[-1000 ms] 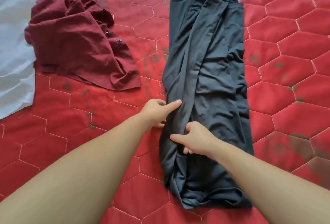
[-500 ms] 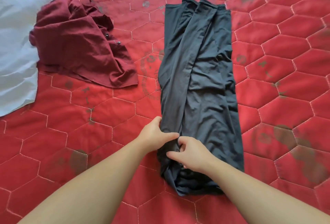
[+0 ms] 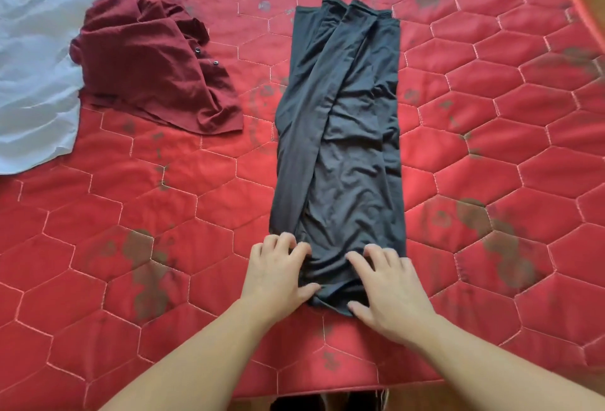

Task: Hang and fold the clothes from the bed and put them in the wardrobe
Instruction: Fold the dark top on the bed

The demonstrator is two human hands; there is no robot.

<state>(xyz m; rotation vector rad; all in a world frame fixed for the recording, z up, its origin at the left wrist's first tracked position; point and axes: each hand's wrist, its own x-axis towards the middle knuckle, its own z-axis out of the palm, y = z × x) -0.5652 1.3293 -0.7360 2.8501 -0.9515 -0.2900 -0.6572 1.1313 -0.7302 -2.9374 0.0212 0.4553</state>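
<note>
Both hands have slid down the dark strip since a moment ago: earlier they pinched its left fold partway up, and now they sit at its near end, spread apart.

Largest first, the red quilted mattress carries everything; grey smudges mark its hexagon stitching, and its near edge shows at the bottom of the view. No brand, label or writing can be read anywhere.

A white garment lies at the far left edge, partly out of view. Just beside it and touching it, a crumpled maroon shirt with small dark buttons waits, not yet folded.

Near the middle, the dark grey garment is folded lengthwise into a long strip running from the near edge toward the far one, likely so it can next be folded end over end.

On its near end, the left hand rests at the left corner and the right hand at the right corner. Fingers are straight and spread, pressing flat rather than gripping, probably to smooth creases and steady the fold.
</note>
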